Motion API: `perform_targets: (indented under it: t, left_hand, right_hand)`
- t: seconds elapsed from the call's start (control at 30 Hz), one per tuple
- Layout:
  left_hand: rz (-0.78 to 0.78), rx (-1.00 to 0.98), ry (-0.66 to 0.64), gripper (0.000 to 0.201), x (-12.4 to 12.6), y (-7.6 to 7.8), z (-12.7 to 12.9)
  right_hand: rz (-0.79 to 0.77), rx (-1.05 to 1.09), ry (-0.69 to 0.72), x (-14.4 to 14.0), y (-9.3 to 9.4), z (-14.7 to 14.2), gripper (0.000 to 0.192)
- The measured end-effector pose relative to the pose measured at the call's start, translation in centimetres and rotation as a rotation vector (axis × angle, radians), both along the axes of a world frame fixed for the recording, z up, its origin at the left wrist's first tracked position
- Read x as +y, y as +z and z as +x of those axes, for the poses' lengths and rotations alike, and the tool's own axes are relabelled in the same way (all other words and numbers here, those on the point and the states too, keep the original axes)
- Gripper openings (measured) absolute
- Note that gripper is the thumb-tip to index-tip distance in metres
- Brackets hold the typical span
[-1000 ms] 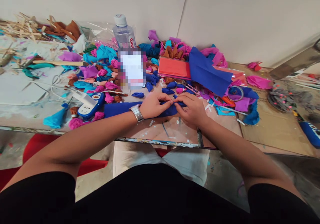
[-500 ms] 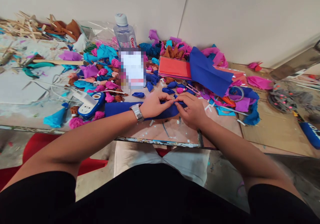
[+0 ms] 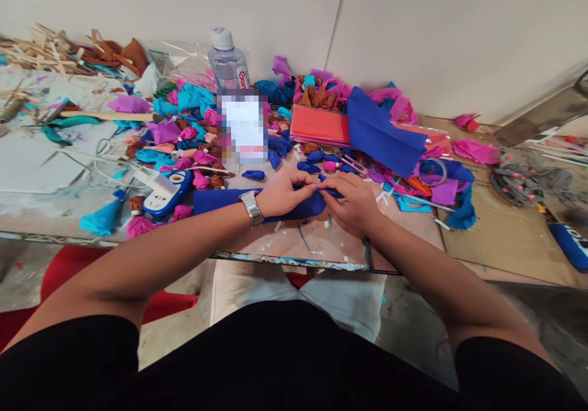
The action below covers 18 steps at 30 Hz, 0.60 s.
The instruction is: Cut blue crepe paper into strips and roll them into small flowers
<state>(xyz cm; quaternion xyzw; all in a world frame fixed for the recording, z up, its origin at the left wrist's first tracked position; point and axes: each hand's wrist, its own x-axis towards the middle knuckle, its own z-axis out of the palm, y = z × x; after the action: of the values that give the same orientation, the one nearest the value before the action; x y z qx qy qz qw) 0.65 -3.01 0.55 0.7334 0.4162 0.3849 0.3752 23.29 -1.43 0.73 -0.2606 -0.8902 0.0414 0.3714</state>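
Note:
A long strip of dark blue crepe paper (image 3: 219, 200) lies flat on the table in front of me. My left hand (image 3: 283, 194), with a metal watch (image 3: 251, 206) on the wrist, pinches the strip near its right end. My right hand (image 3: 353, 203) grips the same end, and the fingertips of both hands meet there. Small rolled blue paper pieces (image 3: 308, 166) lie just beyond my hands.
Heaps of pink, cyan, purple and brown paper rolls (image 3: 188, 135) cover the back of the table. A water bottle (image 3: 226, 62), a red paper pack (image 3: 320, 125), a blue sheet (image 3: 381, 132), a tape roll (image 3: 432, 170) and a blue-white power strip (image 3: 165, 194) stand around. Wood sticks (image 3: 41, 49) lie far left.
My fingers have shifted slightly on the end of the blue strip; both hands stay in the same place and nothing else has moved.

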Motion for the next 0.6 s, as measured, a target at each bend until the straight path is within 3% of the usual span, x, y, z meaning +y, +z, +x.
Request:
perform_targets:
  t: [0.27, 0.6]
  left_hand:
    - [0.046, 0.075, 0.041, 0.039, -0.20, -0.08, -0.06]
    - [0.157, 0.142, 0.078, 0.032, -0.44, -0.17, -0.13]
  right_hand:
    - [-0.128, 0.046, -0.040, 0.01, -0.32, 0.00, 0.013]
    - [-0.124, -0.002, -0.043, 0.07, 0.03, -0.07, 0.013]
